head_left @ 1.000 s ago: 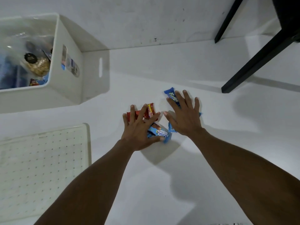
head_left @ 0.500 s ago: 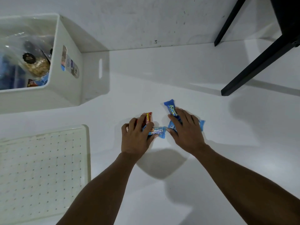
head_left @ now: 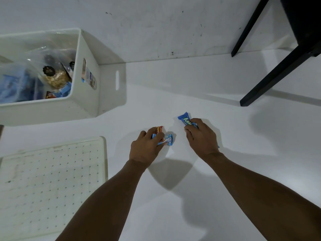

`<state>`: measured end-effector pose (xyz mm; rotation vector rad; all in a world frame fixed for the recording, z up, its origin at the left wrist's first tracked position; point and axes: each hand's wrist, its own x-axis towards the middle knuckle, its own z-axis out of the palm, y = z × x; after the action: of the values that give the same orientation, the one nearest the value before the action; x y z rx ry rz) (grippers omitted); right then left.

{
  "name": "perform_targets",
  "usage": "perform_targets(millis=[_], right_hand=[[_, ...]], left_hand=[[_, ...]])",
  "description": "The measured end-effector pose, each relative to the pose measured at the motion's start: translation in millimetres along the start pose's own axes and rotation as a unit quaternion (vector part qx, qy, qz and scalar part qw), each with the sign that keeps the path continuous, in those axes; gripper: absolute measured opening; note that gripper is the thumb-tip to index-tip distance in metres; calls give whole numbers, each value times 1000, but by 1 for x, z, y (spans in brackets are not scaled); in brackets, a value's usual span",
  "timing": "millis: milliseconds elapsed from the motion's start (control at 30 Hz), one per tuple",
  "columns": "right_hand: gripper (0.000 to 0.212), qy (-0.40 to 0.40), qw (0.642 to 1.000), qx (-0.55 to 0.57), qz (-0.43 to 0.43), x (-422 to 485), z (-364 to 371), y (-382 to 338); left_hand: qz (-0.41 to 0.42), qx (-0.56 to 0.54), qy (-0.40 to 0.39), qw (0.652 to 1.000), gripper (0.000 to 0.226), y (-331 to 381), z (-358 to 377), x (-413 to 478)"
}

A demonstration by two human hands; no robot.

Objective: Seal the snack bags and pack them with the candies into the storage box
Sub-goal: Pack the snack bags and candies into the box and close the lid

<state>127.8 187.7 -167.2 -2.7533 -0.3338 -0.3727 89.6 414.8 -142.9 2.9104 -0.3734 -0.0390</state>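
Note:
My left hand [head_left: 146,147] curls around several small candies on the white surface: a red wrapper [head_left: 159,129] sticks out above the fingers and a light blue one [head_left: 167,139] to the right. My right hand [head_left: 201,136] grips blue candy bars; the end of one blue bar [head_left: 184,119] pokes out past the fingers. The white storage box [head_left: 86,101] stands at the far left. It holds clear snack bags [head_left: 52,72] and some candies [head_left: 57,93].
The box's perforated white lid [head_left: 52,180] lies flat at the near left. Black furniture legs [head_left: 278,70] stand at the far right. A white wall runs along the back.
Both hands, spread flat over the candies a second ago, have curled and gathered them up. The candies now sit bunched inside the fingers, and the hands have drawn slightly apart.

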Motion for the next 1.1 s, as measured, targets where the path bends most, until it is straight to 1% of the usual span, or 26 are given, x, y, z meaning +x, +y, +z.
perform_targets(millis=[133, 300, 433, 567, 633, 700, 767, 833, 1000, 1100], right_hand=[[5, 26, 1000, 13, -5, 28, -21, -25], [10, 54, 998, 18, -28, 89, -57, -80], [10, 69, 994, 58, -58, 148, -88, -153], [9, 53, 988, 117, -84, 194, -104, -244], [10, 22, 985, 148, -89, 212, -102, -287], [12, -21, 981, 171, -88, 226, -91, -324], [13, -79, 977, 177, -90, 237, -76, -356], [13, -124, 975, 158, -93, 247, -57, -380], [14, -238, 959, 142, -66, 270, -19, -410], [19, -264, 951, 157, -39, 280, -3, -417]], left_hand=[[-11, -1, 22, 1000, 37, -22, -36, 6], [-11, 22, 98, 995, 35, -54, -116, 27], [-22, 37, 157, 987, 34, -106, -196, 39], [-87, -1, 189, 978, 38, -172, -263, 29], [-125, -36, 186, 974, 38, -206, -282, 21], [-155, -59, 172, 971, 33, -240, -291, 16], [-166, -63, 146, 973, 27, -271, -291, 14], [-170, -70, 115, 976, 29, -299, -288, 15], [-177, -84, 18, 980, 31, -345, -275, 36], [-161, -83, -14, 983, 30, -358, -267, 51]])
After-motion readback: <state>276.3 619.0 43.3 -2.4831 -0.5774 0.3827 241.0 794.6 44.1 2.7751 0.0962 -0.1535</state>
